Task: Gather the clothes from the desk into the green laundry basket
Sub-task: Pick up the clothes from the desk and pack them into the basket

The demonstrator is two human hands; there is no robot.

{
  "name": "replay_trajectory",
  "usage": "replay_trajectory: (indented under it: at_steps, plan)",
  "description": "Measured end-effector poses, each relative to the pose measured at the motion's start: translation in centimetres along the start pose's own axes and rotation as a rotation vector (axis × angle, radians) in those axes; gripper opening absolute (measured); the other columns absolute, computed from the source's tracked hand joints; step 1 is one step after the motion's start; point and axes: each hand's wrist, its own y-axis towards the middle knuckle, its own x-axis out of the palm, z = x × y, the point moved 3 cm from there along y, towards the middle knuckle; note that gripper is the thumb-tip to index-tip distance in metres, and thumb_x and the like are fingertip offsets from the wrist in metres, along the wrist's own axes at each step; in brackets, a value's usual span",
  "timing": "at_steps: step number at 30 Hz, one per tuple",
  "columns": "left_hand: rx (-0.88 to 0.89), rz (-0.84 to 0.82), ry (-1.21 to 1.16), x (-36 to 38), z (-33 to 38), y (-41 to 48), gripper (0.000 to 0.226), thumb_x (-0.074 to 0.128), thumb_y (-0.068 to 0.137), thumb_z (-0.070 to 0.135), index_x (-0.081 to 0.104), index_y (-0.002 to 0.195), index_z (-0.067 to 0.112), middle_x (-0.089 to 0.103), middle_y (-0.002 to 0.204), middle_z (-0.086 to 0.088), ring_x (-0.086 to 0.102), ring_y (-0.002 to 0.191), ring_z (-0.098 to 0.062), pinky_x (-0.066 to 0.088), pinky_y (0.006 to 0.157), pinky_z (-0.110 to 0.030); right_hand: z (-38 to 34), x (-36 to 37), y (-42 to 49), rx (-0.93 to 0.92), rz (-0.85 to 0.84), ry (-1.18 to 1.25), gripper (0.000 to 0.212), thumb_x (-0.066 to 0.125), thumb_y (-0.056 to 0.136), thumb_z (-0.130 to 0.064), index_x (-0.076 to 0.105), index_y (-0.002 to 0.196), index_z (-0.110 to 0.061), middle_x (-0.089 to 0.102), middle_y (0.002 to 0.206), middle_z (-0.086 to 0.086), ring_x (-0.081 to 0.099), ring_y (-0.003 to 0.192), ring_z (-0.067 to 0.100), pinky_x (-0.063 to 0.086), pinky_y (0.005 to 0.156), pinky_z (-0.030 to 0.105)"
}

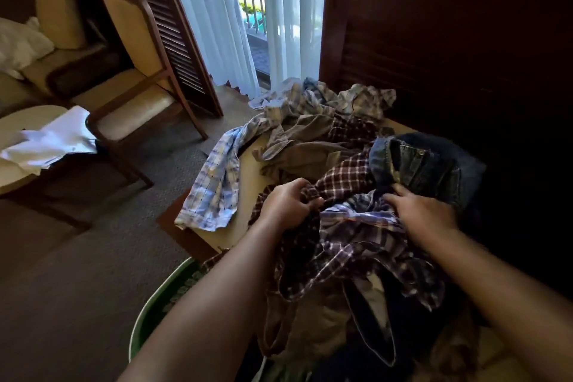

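- Left hand [290, 205] bunches the maroon plaid shirt [350, 174]; right hand [424, 214] clutches the purple plaid shirt [356, 226].
- Green laundry basket [139, 322] lies at seven o'clock from both hands (left hand nearer).

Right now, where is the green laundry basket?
Head view, bottom left: the green laundry basket sits low beside the desk, partly hidden by the left forearm.

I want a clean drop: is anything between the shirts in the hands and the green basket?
Nothing visible does. The left hand and right hand grip the bundle of plaid shirts at the near edge of the desk; the green basket sits just below, with only the person's own left forearm over its opening.
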Motion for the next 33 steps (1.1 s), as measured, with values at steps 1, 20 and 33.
replay_trajectory:
  at_steps: [1,20,33]
  plan:
    - [0.033,0.034,-0.045,-0.4,0.5,-0.6,0.038,0.076,0.079,0.060,0.067,0.111,0.040,0.073,0.107,0.013,0.068,0.100,-0.011,0.056,0.091,-0.039,0.3,0.2,-0.1,-0.002,0.005,0.008,0.048,0.034,0.108,-0.027,0.037,0.152,-0.045,0.020,0.167,-0.016,0.060,0.125,0.024,0.055,0.093,0.039]
    - [0.643,0.487,-0.450,-16.7,12.5,-20.0,0.028,0.081,0.085,0.018,0.070,0.108,0.028,0.072,0.102,0.014,0.070,0.102,-0.013,0.054,0.092,-0.026,-7.8,-10.6,-2.6,-0.395,0.433,0.566,0.051,0.055,0.094,-0.046,0.044,0.144,-0.044,0.066,0.114,0.005,0.067,0.104,0.034,0.055,0.080,0.047]
    - [0.351,0.729,-0.220,-15.8,6.5,-15.0,0.034,0.085,0.082,0.040,0.072,0.110,0.027,0.070,0.109,0.008,0.064,0.104,-0.009,0.052,0.096,-0.034,-10.9,-9.4,-3.7,-0.435,0.407,0.400,0.056,0.063,0.091,-0.059,0.049,0.141,-0.040,0.073,0.108,-0.001,0.070,0.097,0.025,0.057,0.076,0.040]
